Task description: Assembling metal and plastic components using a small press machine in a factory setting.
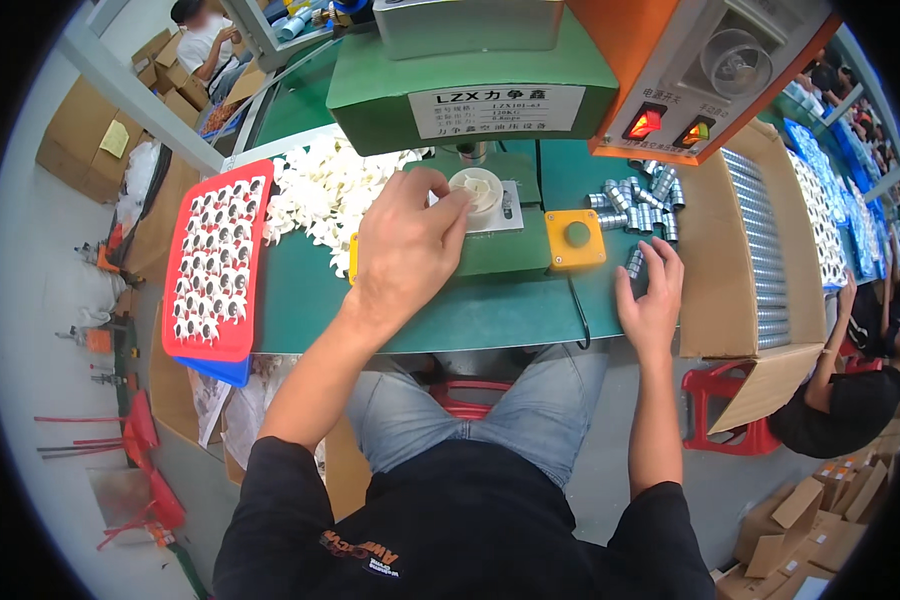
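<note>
My left hand [410, 238] reaches over the green press, its thumb and fingers pinched at a white plastic part [478, 188] in the round white holder under the press head. The fingertips partly hide that part. Lower right on the bench, my right hand [655, 295] curves its thumb and forefinger around a short ribbed metal sleeve [634, 262]. More metal sleeves [638, 207] lie in a loose heap just beyond that hand. A large pile of white plastic parts [320, 190] spreads over the bench to the left of my left hand.
The press head [470, 85] overhangs the holder. A yellow button box [576, 240] stands between my hands. At left, a red tray [215, 265] holds rows of white pieces with dark centres. A cardboard box [715, 260] of stacked metal sleeves stands at right. Other people sit farther off.
</note>
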`<state>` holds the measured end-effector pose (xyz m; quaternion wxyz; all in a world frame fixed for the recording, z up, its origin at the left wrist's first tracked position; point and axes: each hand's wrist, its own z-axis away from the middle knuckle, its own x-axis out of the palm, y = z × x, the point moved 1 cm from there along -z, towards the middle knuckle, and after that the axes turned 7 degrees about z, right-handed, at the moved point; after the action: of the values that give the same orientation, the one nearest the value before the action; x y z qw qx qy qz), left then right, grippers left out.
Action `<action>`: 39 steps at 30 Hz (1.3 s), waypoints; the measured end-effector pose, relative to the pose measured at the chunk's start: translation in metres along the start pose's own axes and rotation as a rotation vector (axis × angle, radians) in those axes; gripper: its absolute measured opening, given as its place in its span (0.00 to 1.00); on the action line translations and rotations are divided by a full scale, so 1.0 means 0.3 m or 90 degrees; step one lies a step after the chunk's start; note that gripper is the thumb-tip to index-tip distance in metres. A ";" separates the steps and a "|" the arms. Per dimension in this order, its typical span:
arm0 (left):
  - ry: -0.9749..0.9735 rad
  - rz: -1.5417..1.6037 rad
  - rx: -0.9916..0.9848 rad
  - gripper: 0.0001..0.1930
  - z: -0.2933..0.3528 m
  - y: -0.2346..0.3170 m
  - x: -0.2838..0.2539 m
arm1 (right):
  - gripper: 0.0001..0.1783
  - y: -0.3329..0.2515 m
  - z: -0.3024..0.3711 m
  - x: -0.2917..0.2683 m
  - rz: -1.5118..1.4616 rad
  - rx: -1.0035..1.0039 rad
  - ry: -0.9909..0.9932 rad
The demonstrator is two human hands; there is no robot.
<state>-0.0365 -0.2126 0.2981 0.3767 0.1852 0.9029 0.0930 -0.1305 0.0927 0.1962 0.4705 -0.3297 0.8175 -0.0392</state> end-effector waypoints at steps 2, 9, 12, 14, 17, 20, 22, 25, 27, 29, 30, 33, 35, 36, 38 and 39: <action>-0.017 -0.007 -0.001 0.04 0.000 0.008 -0.013 | 0.25 0.000 0.002 0.000 0.015 -0.013 0.002; -0.055 -0.024 0.019 0.03 -0.005 0.007 -0.033 | 0.24 0.008 0.008 0.006 0.002 -0.020 0.011; -0.038 0.004 0.027 0.03 -0.003 -0.014 -0.016 | 0.23 0.009 0.011 0.007 0.007 -0.018 0.013; -0.037 -0.005 0.034 0.03 0.000 -0.012 -0.013 | 0.23 0.009 0.010 0.007 0.008 -0.019 0.008; -0.044 -0.047 0.063 0.04 -0.007 -0.001 -0.015 | 0.23 0.015 0.009 0.012 0.023 -0.026 0.012; -0.055 -0.104 0.092 0.06 -0.004 0.006 -0.018 | 0.22 0.008 0.013 0.010 0.019 -0.018 0.006; -0.052 -0.121 0.105 0.06 -0.010 0.002 -0.018 | 0.21 0.010 0.014 0.009 0.028 -0.015 0.008; -0.057 -0.142 0.127 0.07 -0.011 -0.008 -0.023 | 0.21 0.004 0.009 0.008 0.020 -0.018 0.009; -0.072 -0.164 0.148 0.07 -0.012 -0.006 -0.021 | 0.20 0.009 0.016 0.014 0.023 -0.016 0.007; -0.075 -0.173 0.168 0.06 -0.030 -0.008 -0.026 | 0.20 0.010 0.010 0.015 0.026 -0.017 0.006; -0.081 -0.183 0.188 0.06 -0.034 -0.005 -0.030 | 0.20 0.008 0.009 0.013 0.021 -0.012 0.005; -0.132 -0.186 0.170 0.05 -0.038 0.000 -0.044 | 0.21 0.007 0.015 0.011 0.023 -0.014 0.004; -0.131 -0.183 0.156 0.05 -0.041 0.006 -0.062 | 0.22 0.009 0.006 0.019 0.027 -0.023 0.007; -0.135 -0.176 0.143 0.04 -0.035 0.011 -0.072 | 0.25 0.009 0.006 0.018 0.009 -0.026 0.033; -0.113 -0.155 0.106 0.04 -0.013 0.009 -0.107 | 0.27 0.003 0.007 0.007 -0.009 -0.032 0.060; -0.093 -0.128 0.074 0.05 -0.006 0.003 -0.121 | 0.30 0.000 0.010 -0.010 -0.003 -0.050 0.063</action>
<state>-0.0140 -0.2266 0.3231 0.4374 0.1216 0.8909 -0.0117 -0.1272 0.0951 0.1968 0.4160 -0.3473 0.8401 -0.0242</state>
